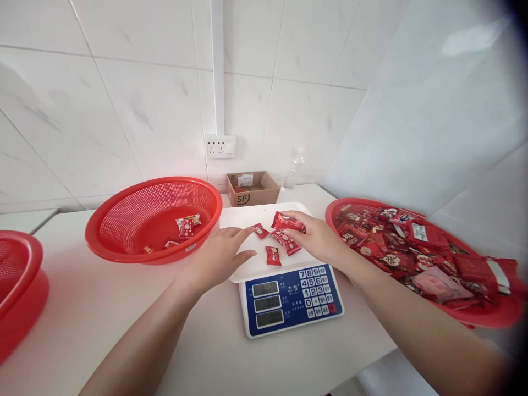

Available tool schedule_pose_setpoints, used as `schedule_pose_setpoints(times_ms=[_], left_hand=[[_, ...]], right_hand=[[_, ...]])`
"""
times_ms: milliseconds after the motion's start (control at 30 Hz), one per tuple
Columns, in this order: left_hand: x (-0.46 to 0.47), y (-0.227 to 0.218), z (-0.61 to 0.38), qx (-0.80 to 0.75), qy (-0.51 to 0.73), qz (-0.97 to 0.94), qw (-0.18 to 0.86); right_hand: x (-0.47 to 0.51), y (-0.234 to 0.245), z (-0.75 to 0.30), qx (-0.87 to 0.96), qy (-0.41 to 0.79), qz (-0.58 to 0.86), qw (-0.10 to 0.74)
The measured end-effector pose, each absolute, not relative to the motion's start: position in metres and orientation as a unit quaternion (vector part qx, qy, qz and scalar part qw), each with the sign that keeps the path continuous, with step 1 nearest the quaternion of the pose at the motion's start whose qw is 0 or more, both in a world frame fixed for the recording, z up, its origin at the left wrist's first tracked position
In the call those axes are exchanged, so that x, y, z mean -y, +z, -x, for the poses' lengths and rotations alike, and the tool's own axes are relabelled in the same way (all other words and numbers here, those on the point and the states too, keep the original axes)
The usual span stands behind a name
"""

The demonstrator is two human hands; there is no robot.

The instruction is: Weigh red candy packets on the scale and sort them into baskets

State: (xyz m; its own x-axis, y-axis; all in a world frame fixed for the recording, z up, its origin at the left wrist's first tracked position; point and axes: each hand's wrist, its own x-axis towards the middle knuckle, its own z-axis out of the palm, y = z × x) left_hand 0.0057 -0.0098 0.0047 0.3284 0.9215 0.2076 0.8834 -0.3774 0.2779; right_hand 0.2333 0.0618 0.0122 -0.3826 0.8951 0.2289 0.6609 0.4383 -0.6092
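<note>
A digital scale with a blue keypad panel and a white weighing tray stands in front of me. My right hand is closed around small red snack packets over the right part of the tray; the exact number is hard to make out. My left hand is at the tray's left edge, thumb and fingers apart. Its index fingertip reaches a small red packet; whether it touches cannot be told. Another red packet lies flat on the tray near the display.
To the left is a red mesh basket with a few packets inside. Another red basket is at the far left edge. On the right, a red basket is heaped with red packets. A cardboard box stands behind the scale by the tiled wall.
</note>
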Motion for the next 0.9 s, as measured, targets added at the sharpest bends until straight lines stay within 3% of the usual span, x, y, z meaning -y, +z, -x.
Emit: schedule_pose_setpoints(times_ms=[267,400,567,767,900], left_hand=[[0.010,0.004,-0.004,-0.555,0.167,-0.813,0.055],[0.011,0.006,-0.003,-0.561,0.164,-0.809,0.059],[0.011,0.010,0.000,-0.570,0.166,-0.803,0.059],[0.014,0.015,0.002,-0.583,0.170,-0.793,0.057],[0.015,0.016,0.002,-0.593,0.158,-0.787,0.061]], right_hand=[[-0.072,0.006,-0.227,0.795,0.217,0.488,0.287],[-0.068,0.004,-0.237,0.789,0.160,0.514,0.296],[-0.034,-0.006,-0.265,0.734,0.132,0.534,0.398],[0.014,-0.067,-0.294,0.526,0.105,0.573,0.620],[0.023,-0.109,-0.313,0.518,0.129,0.622,0.573]])
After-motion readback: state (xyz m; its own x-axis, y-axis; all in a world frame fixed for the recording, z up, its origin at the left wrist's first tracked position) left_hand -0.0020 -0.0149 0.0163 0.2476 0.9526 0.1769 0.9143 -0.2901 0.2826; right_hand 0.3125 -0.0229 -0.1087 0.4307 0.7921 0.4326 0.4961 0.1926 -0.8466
